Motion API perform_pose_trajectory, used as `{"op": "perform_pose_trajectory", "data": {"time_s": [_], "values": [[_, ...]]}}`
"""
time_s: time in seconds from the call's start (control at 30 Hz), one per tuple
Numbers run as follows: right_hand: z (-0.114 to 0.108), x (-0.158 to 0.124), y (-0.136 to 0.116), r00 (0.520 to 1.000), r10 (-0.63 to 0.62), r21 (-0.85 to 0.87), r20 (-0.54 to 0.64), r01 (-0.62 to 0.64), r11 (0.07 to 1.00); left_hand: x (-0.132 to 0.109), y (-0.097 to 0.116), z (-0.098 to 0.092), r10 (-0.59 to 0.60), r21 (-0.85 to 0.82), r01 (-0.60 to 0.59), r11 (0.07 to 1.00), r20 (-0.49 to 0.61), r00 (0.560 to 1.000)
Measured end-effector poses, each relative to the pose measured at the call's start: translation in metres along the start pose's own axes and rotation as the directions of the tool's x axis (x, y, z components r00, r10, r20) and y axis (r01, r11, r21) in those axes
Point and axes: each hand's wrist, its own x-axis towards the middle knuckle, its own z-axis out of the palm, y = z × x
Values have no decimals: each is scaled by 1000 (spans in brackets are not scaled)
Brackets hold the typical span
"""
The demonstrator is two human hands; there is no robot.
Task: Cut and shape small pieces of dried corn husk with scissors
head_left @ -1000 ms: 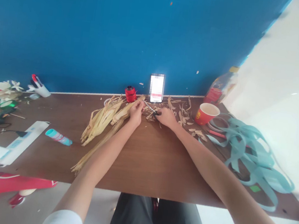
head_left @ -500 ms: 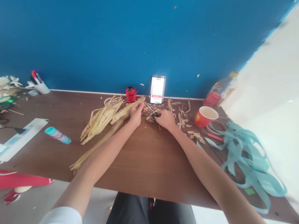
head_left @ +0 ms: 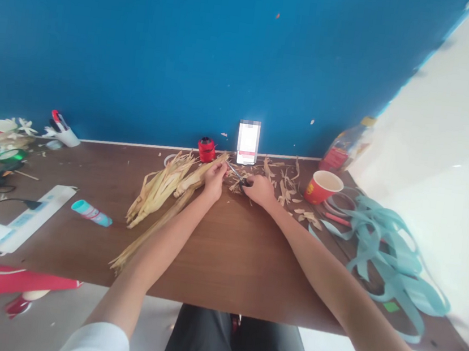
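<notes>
Right at the fingers now: slim dark-handled metal scissors (head_left: 235, 171) are gripped by the handle in the right hand (head_left: 260, 191), to the right of and nearer the body than the red cylindrical container with the black top (head_left: 207, 150). The long axis of the scissors is slanted away from the body and leftward, so the tip is aimed straight at the left hand (head_left: 214, 180). And it is close: the tip is seen just beside the left fingertips, though whether they are touched cannot be told. The left thumb and fingers are curled toward each other in front of the container's right side; what, if anything, is pinched there is too small to make out.

Outward a little, a pale yellow tapering bundle of dried husk (head_left: 191, 183) is laid slantwise beside the left hand, by far the nearer one, its far end just right of the container. A bulkier straw-coloured husk bundle (head_left: 157, 195) is spread to the container's left and nearer the body.

Both forearms are stretched over the brown wood-look bench (head_left: 229, 254) and angled inward, the right hand held back-up. Farther out, curled dry scraps (head_left: 287, 190) are strewn to the container's right.
</notes>
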Motion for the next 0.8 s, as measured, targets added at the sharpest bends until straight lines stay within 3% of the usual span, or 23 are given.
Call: {"op": "perform_pose_trajectory", "data": {"time_s": [0.8], "values": [[4,5,7,999,-48,-18,14,48,999,0,4,-2,-26,-50,26,998,11,1000]]}}
